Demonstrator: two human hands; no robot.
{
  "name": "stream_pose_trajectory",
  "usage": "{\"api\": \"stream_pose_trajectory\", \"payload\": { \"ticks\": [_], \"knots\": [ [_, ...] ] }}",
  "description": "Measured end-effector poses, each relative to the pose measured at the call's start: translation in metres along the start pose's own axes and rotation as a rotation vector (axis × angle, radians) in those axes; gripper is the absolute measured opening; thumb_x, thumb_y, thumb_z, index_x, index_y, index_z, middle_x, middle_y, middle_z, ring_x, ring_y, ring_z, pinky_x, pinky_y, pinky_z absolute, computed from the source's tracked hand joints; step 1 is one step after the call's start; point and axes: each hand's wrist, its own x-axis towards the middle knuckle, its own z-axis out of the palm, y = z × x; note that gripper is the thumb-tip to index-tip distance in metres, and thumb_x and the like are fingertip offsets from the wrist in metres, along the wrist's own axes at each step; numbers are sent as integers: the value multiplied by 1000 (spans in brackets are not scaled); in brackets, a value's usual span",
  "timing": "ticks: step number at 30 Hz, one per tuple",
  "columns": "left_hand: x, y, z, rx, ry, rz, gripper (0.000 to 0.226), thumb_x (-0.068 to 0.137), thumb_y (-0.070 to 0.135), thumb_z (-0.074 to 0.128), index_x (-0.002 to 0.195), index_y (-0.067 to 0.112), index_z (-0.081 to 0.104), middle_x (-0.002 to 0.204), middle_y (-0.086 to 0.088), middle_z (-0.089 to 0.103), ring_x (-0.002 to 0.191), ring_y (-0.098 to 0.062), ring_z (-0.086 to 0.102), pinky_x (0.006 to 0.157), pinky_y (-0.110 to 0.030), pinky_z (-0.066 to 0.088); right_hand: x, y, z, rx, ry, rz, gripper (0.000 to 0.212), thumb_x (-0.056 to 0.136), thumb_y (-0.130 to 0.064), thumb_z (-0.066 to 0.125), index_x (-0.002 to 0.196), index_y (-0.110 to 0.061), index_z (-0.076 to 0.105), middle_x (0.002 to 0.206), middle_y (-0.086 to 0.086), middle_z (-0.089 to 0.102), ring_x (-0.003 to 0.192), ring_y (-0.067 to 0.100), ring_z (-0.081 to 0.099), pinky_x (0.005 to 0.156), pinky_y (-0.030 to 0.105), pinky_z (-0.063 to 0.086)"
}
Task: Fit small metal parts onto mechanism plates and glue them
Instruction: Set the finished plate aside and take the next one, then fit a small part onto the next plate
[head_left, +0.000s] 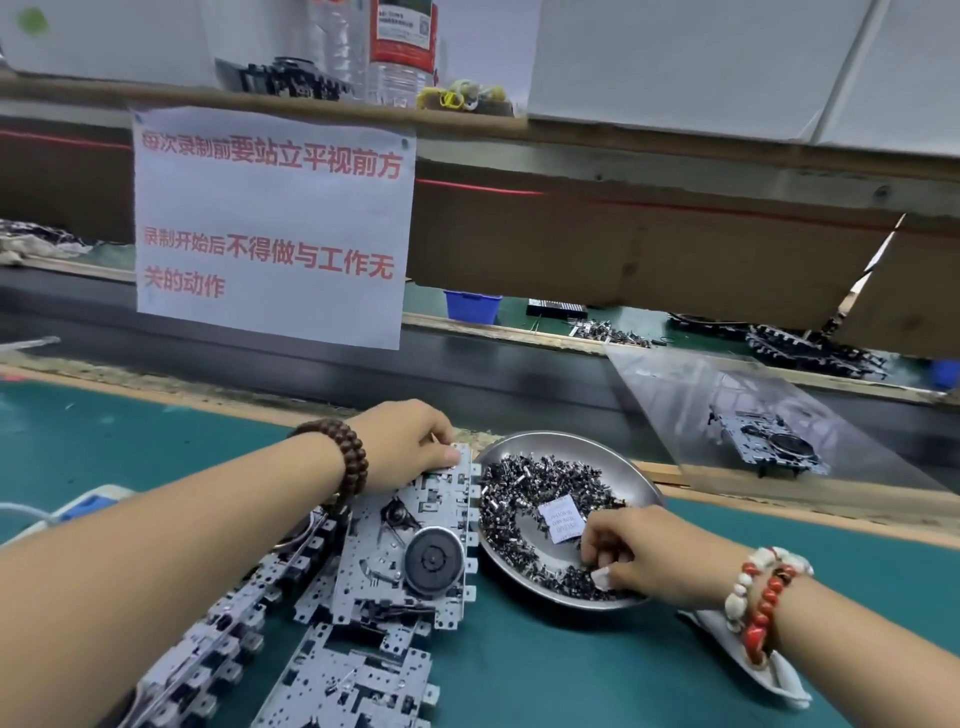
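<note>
Item: parts (524, 499), small and dark, heaped in a metal dish (641, 480) on the green surface (545, 670). A paper slip (558, 518) lies among them.

Item: top plate (410, 540), grey, with a round black wheel (434, 560) on its near half. It lies just left of the dish, its long axis running near to far. More plates (353, 680) are stacked nearer you and to the left.

Your right hand (631, 558): inside the dish at its near-right side, fingers curled down into the heap. Whether they have a part pinched, you cannot tell; the fingertips are hidden among the pieces.

Your left hand (410, 441): on the plate's far end, thumb and fingers gripping its far edge, steadying it.

Relation that governs the coming move: the plate lies to the left of your right hand, close by across the dish rim. The right hand is the nearer to the parts; the left is already at the plate. A picked part would likely travel left, toward the plate.

Glue: none identifiable.
</note>
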Motion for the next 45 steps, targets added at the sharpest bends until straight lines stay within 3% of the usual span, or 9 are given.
{"api": "stream_pose_trajectory", "payload": {
  "ticks": [3,5,10,15,21,29,34,39,45],
  "knots": [
    [-9,13,-14,105,115,8,23,94,38,44,109,28,58,103,9,63,97,-12,56,96,-37,40,0,-2,1,-31,-11,-5,14,87,-14,60,100,-18,62,83,-11,55,76,3,50,66,5,35],
    [-15,22,-28,123,225,40,23,95,37,40,109,29,57,102,10,64,101,-15,56,101,-41,34,-1,-5,1,-28,5,-14,9,85,-14,63,91,-21,61,78,-12,55,72,2,50,65,6,37],
    [-32,49,-51,-109,449,185,17,94,31,45,97,23,59,77,18,54,74,-1,52,64,-18,42,-4,-6,3,-1,78,-10,2,84,-18,66,86,-18,64,82,-9,60,80,6,53,74,17,42],
    [-54,88,-9,-257,99,238,18,91,34,49,82,25,61,75,13,60,68,0,54,59,-7,39,-5,-2,8,2,158,-42,9,87,-21,60,92,-15,63,95,2,68,89,18,59,77,24,44],
    [-71,106,62,-288,-275,169,27,94,33,47,67,29,45,71,12,48,71,-8,48,72,-23,39,-17,3,0,234,302,24,20,93,-18,46,73,-20,45,65,-7,52,61,8,51,58,20,39],
    [-64,102,98,-270,-208,73,10,90,37,53,91,29,57,83,11,58,77,-5,54,74,-19,43,-51,2,-21,402,471,87,25,95,-20,47,80,-7,61,69,-1,66,57,1,60,66,21,52],
    [-69,93,108,-310,-192,62,9,91,39,50,90,31,54,72,16,55,64,6,50,53,-6,35,-89,-15,-35,714,520,-14,19,91,-11,54,77,-11,66,64,-4,67,60,2,61,59,14,51],
    [-72,96,106,-312,-219,75,18,94,30,47,101,27,63,96,9,64,86,-6,58,74,-17,41,-131,-38,-52,893,618,-91,17,85,-4,59,75,-14,68,66,-1,67,61,3,61,60,13,52],
    [-76,98,106,-307,-198,71,16,94,27,48,100,26,63,76,15,54,69,2,49,59,-13,36,-172,-76,-44,640,741,-153,12,72,-22,65,76,-31,71,68,-8,69,62,5,63,59,19,54]
  ]
}}
